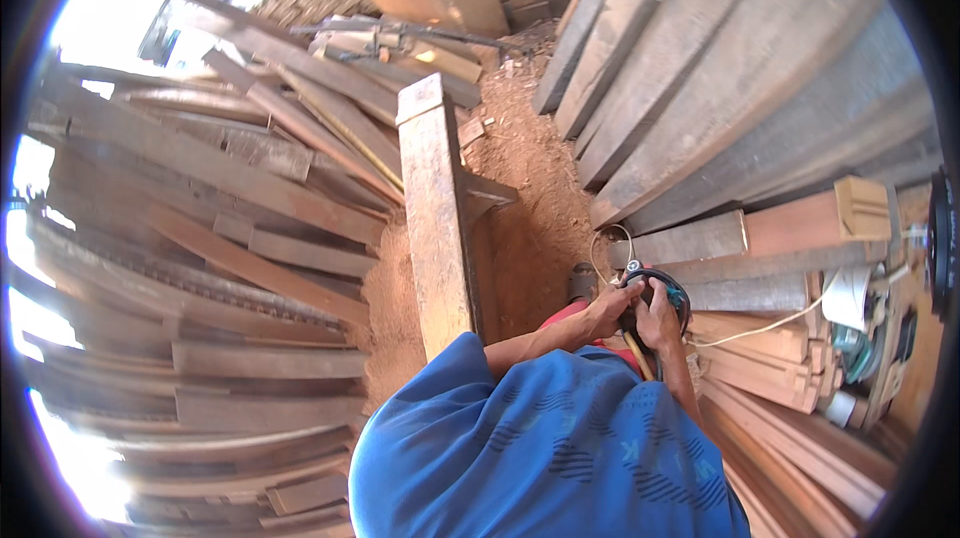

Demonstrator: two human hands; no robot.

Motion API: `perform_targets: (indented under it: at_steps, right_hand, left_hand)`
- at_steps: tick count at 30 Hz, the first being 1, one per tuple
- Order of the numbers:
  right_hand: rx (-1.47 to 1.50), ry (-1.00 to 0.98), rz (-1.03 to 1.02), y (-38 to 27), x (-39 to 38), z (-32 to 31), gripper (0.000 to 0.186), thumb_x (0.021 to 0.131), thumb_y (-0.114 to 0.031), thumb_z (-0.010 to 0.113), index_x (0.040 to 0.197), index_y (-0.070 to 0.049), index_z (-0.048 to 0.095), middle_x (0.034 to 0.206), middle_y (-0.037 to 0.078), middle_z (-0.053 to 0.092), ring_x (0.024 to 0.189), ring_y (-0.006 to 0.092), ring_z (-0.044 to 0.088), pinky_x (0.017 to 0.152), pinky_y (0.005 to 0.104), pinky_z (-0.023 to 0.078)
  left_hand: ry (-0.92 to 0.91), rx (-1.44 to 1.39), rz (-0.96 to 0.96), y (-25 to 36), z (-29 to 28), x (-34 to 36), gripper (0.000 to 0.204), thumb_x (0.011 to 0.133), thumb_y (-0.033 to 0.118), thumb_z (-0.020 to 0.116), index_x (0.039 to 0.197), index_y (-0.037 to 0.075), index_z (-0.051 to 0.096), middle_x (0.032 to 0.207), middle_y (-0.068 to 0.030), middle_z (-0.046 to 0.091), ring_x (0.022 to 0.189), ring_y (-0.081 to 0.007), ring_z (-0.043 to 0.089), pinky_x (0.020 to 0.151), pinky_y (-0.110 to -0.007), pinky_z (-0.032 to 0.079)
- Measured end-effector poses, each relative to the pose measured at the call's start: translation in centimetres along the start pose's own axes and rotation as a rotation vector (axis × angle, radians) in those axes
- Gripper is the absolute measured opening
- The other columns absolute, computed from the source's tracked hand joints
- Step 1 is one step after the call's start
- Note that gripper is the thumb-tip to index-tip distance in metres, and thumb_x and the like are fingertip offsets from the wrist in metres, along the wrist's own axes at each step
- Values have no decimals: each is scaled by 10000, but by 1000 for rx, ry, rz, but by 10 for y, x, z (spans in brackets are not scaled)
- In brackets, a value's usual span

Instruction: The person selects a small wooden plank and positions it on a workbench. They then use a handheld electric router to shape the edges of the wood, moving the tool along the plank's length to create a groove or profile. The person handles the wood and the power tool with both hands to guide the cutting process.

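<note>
both hands grip one teal power tool (655,290), low at the right of the view — the left hand (606,310) is closed on its near side, the right hand (660,323) is closed over its top. a pale cord (760,326) runs from it toward stacked planks (780,358). a long wooden beam (436,228) stands just left, over sawdust ground (535,228).

A woodworking yard: stacked planks (230,238), leaning boards (720,68) and sawdust-covered ground (530,198).

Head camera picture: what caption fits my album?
Both hands grip a teal power tool beside a long wooden beam.
</note>
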State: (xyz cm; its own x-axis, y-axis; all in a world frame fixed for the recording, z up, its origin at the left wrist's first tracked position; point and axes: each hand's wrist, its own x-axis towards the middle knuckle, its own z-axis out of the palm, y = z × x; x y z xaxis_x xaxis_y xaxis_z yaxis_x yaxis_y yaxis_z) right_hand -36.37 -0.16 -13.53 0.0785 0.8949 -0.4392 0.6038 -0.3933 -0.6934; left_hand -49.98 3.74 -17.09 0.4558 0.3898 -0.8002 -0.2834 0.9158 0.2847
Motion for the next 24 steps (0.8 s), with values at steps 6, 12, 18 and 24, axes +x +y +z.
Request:
perform_targets:
  at_steps: [6,12,18,24]
  right_hand:
    - [-72,-203,-96,-62,27,17,586,901,-167,571,1413,22,356,1238,342,572,1156,471,571,999,514,431]
    - [-87,-282,-239,-105,50,59,607,890,-147,568,1421,37,339,1325,337,516,1229,467,517,1044,518,390]
    - [18,-289,-297,-125,56,83,584,904,-105,533,1421,51,310,1297,314,554,1204,456,543,1035,500,409]
    - [-14,-218,-235,-66,67,96,548,925,-154,514,1400,41,324,1301,331,535,1156,480,563,988,541,430]
  left_hand:
    - [112,-74,108,31,-38,-22,265,883,264,748,994,57,624,856,-41,624,709,-157,594,628,-351,514]
    - [232,-141,284,65,-62,-61,235,882,230,740,999,61,625,889,-41,645,744,-151,610,661,-353,534]
    - [238,-353,401,51,-89,-45,244,895,188,708,1077,58,613,973,-74,671,857,-198,648,782,-376,551]
    - [26,-417,258,41,-85,-20,250,964,170,590,1155,10,584,1069,-167,677,981,-313,670,930,-463,539]
